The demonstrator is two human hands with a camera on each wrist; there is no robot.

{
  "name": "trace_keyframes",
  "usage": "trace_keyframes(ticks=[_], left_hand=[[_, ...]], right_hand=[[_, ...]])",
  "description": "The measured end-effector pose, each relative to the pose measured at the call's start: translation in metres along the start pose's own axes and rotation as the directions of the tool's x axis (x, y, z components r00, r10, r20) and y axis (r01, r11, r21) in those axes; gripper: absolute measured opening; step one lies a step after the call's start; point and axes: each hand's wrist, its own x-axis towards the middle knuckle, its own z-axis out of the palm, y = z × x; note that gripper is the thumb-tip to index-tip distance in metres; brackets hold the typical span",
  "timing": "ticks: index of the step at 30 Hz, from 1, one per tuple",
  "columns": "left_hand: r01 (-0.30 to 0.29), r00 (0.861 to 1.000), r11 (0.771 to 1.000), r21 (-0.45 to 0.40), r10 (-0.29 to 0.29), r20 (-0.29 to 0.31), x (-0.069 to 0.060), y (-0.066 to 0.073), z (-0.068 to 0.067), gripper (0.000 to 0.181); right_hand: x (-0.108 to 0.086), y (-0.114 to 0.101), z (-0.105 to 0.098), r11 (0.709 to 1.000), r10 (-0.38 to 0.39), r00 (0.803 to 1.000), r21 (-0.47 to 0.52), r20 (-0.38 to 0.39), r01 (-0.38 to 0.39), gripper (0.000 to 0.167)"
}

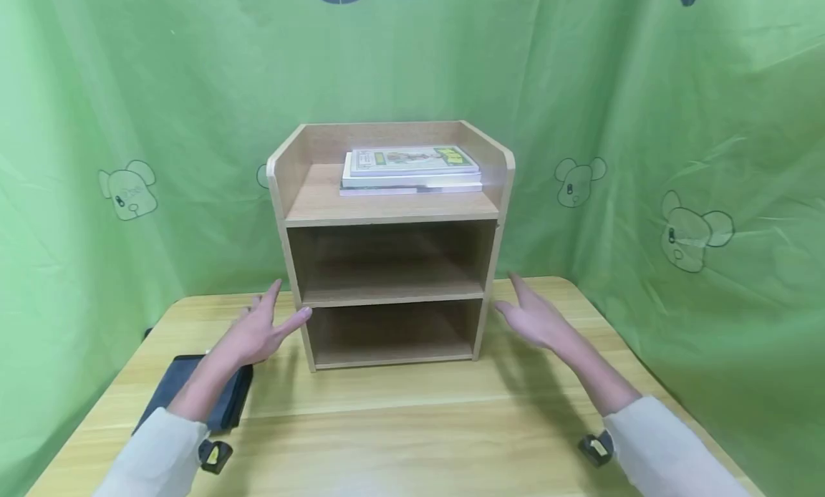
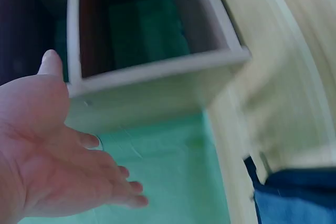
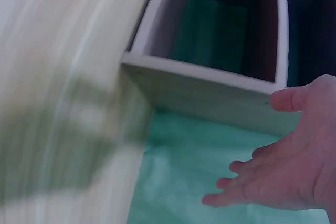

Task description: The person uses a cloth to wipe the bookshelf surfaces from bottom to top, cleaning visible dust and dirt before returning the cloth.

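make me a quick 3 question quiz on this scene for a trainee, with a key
1. Multiple choice: where does the stack of books lie?
A. In the bottom compartment
B. On the top of the shelf unit
C. On the tabletop

2. True or false: the right hand holds nothing.

3. Fill in the blank: of the person's two hands, the one nearer the flat dark blue item is the ___.

Key:
1. B
2. True
3. left hand
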Motion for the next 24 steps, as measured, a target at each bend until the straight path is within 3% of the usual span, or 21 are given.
trace_keyframes(ticks=[7,12,16,24], left_hand=[[-0.01,0.999,0.986,-0.169,0.002,-0.049,0.001,0.021,0.001,0.106],[-0.053,0.991,0.967,-0.249,0.019,-0.134,0.007,0.022,0.007,0.08],[-0.077,0.983,0.964,-0.253,0.031,-0.183,0.011,0.02,0.012,0.058],[-0.051,0.986,0.975,-0.215,0.014,-0.168,0.017,0.021,0.015,0.046]], right_hand=[[0.002,-0.023,-0.005,0.991,0.005,0.999,0.132,0.036,-0.01,0.087],[0.009,-0.027,-0.001,0.976,0.035,0.999,0.215,0.029,-0.04,0.081],[0.014,-0.024,0.007,0.965,0.044,0.999,0.26,0.021,-0.048,0.079],[0.021,-0.024,0.017,0.945,0.057,0.998,0.323,-0.012,-0.05,0.074]])
